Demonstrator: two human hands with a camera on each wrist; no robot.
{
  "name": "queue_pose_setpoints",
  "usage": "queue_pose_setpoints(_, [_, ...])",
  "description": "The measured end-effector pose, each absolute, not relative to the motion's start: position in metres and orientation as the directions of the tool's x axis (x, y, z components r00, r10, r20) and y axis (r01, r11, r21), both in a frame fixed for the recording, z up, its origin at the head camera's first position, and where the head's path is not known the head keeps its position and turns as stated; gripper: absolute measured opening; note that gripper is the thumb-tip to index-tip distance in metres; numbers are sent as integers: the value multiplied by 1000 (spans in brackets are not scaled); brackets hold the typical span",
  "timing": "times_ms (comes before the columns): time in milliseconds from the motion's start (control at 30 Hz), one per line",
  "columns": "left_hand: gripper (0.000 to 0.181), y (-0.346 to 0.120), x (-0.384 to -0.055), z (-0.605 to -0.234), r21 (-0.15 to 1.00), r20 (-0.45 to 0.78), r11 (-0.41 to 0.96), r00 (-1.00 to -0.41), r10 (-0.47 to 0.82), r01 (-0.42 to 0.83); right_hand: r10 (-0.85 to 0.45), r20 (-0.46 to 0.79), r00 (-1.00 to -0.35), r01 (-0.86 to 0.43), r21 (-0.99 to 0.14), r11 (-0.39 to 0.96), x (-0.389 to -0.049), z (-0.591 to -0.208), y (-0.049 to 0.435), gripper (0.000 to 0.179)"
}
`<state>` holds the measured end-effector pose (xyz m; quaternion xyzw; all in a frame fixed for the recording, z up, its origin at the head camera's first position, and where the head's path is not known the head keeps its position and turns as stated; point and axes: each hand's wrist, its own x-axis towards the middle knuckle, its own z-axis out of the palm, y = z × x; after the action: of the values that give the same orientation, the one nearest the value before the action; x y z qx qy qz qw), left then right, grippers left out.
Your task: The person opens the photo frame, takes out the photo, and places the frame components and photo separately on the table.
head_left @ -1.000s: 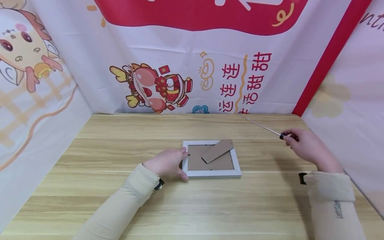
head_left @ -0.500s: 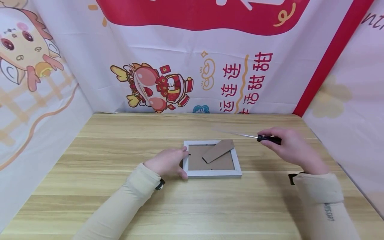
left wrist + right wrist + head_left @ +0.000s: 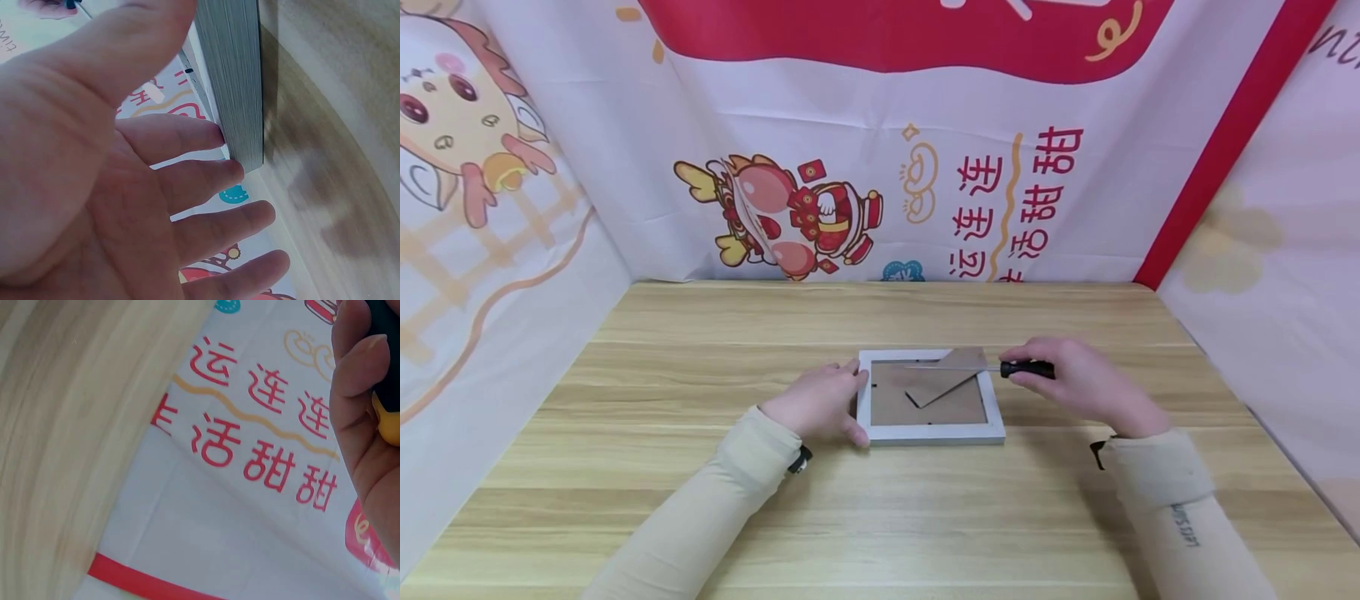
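Observation:
A white picture frame (image 3: 925, 432) lies face down on the table, its brown backing board (image 3: 891, 407) upward. Across the board slants a brown easel leg (image 3: 946, 383), and small dark tabs show along the inner edge. My left hand (image 3: 820, 402) touches the frame's left side; in the left wrist view its fingers (image 3: 197, 181) are fairly straight, two tips against the edge. My right hand (image 3: 1078, 379) grips the black handle of a screwdriver (image 3: 1028, 369). Its thin shaft points left over the backing; the tip is blurred, so contact is unclear. The right wrist view shows the handle's yellow part (image 3: 389, 422).
The wood-grain table (image 3: 700, 333) surrounds the frame. A printed white cloth (image 3: 820, 100) with red lettering hangs along its back edge, and more printed cloth (image 3: 1247, 350) hangs at both sides. A dark strap shows at each wrist.
My right hand has brought the screwdriver leftward from the right of the table, and its shaft now lies over the frame's back. The left hand and the frame have stayed in place.

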<state>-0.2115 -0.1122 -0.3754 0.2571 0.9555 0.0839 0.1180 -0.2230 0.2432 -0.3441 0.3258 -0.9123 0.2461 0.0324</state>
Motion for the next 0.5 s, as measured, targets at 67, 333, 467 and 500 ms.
queue_pose_setpoints(67, [101,-112,-212,-376,221,-187,855,-840,510,470,-574,186,-797,-590,-442,676,-223,-346,241,30])
queue_pose_setpoints(333, [103,-112,-214,-377,221,-202,854,-835,513,471,-578,116,-808,-555,-480,680,-224,-355,233,29])
queue_pose_setpoints(467, [102,-112,-214,-376,245,-207,850,-832,515,466,-593,103,-798,-558,-498,664,-227,-360,231,29])
queue_pose_setpoints(500, [102,-112,-214,-375,247,-209,850,-831,515,465,-600,104,-793,-562,-503,656,-228,-361,231,28])
